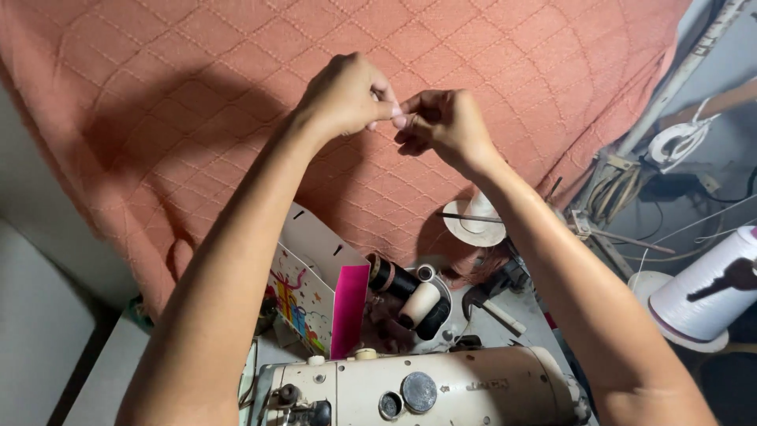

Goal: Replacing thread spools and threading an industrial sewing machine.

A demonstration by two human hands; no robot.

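Note:
Both my hands are raised above the sewing machine (441,386), in front of a salmon quilted cloth (197,71) that hangs behind it. My left hand (343,95) and my right hand (441,122) meet fingertip to fingertip, pinched together near the centre top. Whatever they pinch is too thin to see; it may be a thread. Both forearms reach up from the bottom of the view and cross over the machine.
Behind the machine stand a small gift bag (311,292) with a pink side, black and cream thread spools (410,296), a white cone holder (477,221) and a large white thread cone (702,296) at right. Cables and a metal frame (670,87) fill the right side.

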